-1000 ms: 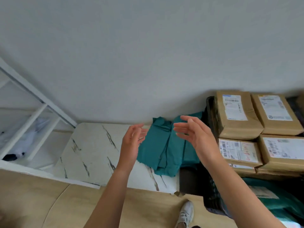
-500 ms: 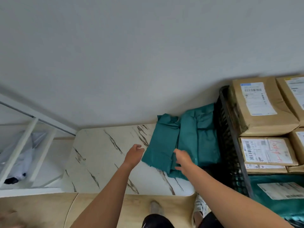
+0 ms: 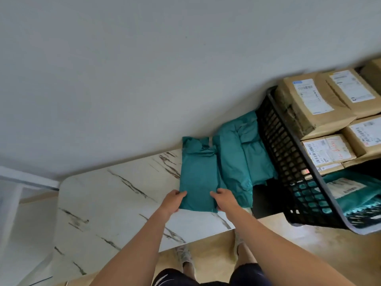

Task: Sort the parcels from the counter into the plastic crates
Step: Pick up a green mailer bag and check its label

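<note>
Head view, left hand [image 3: 172,202] and right hand [image 3: 225,200] pinching teal parcel [image 3: 198,176], veined marble counter [image 3: 115,203], grey wall [image 3: 144,79], black crate [image 3: 288,162]

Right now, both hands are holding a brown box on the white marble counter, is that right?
Not quite. The head view shows the left hand and the right hand holding a teal parcel, a soft bag, by its near edge on the white marble counter. The brown boxes are off to the right, and no hand touches them.
</note>
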Demonstrator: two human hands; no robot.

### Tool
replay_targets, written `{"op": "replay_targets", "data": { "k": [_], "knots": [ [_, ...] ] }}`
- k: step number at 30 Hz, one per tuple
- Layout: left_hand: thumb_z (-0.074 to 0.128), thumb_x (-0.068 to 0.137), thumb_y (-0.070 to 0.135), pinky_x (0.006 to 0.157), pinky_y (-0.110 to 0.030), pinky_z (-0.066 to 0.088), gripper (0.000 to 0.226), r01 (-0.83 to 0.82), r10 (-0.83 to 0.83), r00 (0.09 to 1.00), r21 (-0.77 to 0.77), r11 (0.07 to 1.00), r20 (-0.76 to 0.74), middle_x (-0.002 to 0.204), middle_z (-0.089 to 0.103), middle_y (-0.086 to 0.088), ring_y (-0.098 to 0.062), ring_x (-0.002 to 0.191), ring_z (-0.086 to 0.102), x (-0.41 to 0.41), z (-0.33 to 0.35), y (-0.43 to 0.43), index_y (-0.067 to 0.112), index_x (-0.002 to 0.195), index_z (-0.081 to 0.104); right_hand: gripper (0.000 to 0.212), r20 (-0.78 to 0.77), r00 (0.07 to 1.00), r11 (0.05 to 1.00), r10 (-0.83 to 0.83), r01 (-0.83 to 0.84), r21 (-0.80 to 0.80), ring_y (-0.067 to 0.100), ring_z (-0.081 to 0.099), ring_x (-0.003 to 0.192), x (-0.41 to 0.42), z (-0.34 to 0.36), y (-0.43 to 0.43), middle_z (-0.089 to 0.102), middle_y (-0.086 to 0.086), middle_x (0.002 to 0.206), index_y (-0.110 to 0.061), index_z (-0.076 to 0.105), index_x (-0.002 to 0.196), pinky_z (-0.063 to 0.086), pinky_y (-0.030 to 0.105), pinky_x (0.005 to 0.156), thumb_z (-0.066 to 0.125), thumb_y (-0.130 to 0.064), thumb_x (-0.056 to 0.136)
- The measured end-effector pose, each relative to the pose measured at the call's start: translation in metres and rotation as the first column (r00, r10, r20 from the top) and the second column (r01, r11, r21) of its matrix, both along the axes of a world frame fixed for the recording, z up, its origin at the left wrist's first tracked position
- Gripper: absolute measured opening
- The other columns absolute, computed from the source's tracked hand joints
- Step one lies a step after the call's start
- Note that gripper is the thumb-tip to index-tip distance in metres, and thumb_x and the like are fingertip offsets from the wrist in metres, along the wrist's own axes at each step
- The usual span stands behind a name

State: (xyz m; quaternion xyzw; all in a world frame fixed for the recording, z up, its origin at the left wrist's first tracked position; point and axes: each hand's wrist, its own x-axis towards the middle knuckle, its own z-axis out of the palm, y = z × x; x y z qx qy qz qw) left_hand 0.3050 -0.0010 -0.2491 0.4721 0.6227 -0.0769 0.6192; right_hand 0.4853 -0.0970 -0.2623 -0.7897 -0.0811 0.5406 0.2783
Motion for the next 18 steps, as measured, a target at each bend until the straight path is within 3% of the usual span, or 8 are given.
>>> {"op": "replay_targets", "data": {
  "k": [3, 5, 9, 12, 15, 18],
  "knots": [
    [0.054, 0.105, 0.046, 0.071, -0.026, 0.048, 0.04, -0.006, 0.005, 0.999, 0.047, 0.999, 0.034, 0.114, 0.066, -0.006, -0.016, 0.09, 0.059, -0.015, 0.017, 0.007, 0.011, 0.121, 0.063, 0.012, -0.1, 0.995, 0.996, -0.029, 0.037, 0.087, 0.023, 0.048, 0.079, -0.006, 0.022, -0.002, 0.054, 0.011, 0.09, -0.01, 0.056, 0.093, 0.036, 0.027, 0.056, 0.062, -0.014, 0.102],
    [0.055, 0.105, 0.045, 0.074, -0.027, 0.052, 0.037, -0.128, 0.13, 0.981, -0.025, 0.991, 0.145, 0.113, 0.072, -0.003, -0.016, 0.094, 0.064, -0.02, 0.033, 0.012, 0.014, 0.118, 0.069, 0.006, -0.172, 0.983, 0.986, -0.062, 0.086, 0.14, 0.025, 0.057, 0.085, -0.001, 0.042, -0.001, 0.066, 0.014, 0.098, -0.007, 0.063, 0.098, 0.039, 0.027, 0.06, 0.063, -0.012, 0.102],
    [0.058, 0.108, 0.029, 0.099, -0.04, 0.057, 0.028, -0.288, 0.35, 0.837, -0.205, 0.935, 0.421, 0.119, 0.078, -0.007, -0.025, 0.114, 0.073, -0.011, 0.075, 0.021, 0.01, 0.122, 0.071, 0.01, -0.243, 0.969, 0.972, -0.044, 0.097, 0.213, 0.022, 0.07, 0.083, 0.015, 0.104, -0.003, 0.078, 0.012, 0.098, -0.001, 0.071, 0.1, 0.05, 0.029, 0.066, 0.063, -0.007, 0.102],
    [0.057, 0.106, 0.015, 0.095, -0.038, 0.058, 0.025, -0.259, 0.272, 0.803, -0.101, 0.961, 0.531, 0.118, 0.079, -0.01, -0.025, 0.11, 0.075, 0.014, 0.12, 0.023, 0.005, 0.125, 0.071, 0.012, -0.239, 0.969, 0.952, 0.057, 0.019, 0.305, 0.019, 0.068, 0.076, 0.037, 0.157, -0.013, 0.077, 0.011, 0.098, -0.002, 0.072, 0.106, 0.051, 0.025, 0.06, 0.062, -0.009, 0.103],
    [0.058, 0.105, 0.011, 0.086, -0.03, 0.059, 0.023, -0.18, 0.099, 0.783, 0.071, 0.981, 0.614, 0.116, 0.079, -0.004, -0.019, 0.106, 0.077, 0.045, 0.177, 0.018, 0.01, 0.123, 0.073, 0.022, -0.214, 0.976, 0.882, 0.035, 0.071, 0.466, 0.029, 0.071, 0.098, 0.071, 0.208, -0.019, 0.077, 0.015, 0.117, -0.004, 0.072, 0.119, 0.056, 0.038, 0.088, 0.059, -0.016, 0.106],
    [0.062, 0.104, 0.012, 0.096, -0.036, 0.059, 0.024, -0.116, -0.079, 0.743, 0.245, 0.962, 0.664, 0.118, 0.079, -0.002, -0.021, 0.111, 0.075, 0.077, 0.235, 0.011, 0.011, 0.125, 0.073, 0.022, -0.016, 0.998, 0.805, -0.061, 0.059, 0.59, 0.023, 0.074, 0.096, 0.107, 0.267, -0.023, 0.077, 0.015, 0.117, -0.005, 0.071, 0.118, 0.061, 0.036, 0.085, 0.057, -0.018, 0.107]
  ]
}}
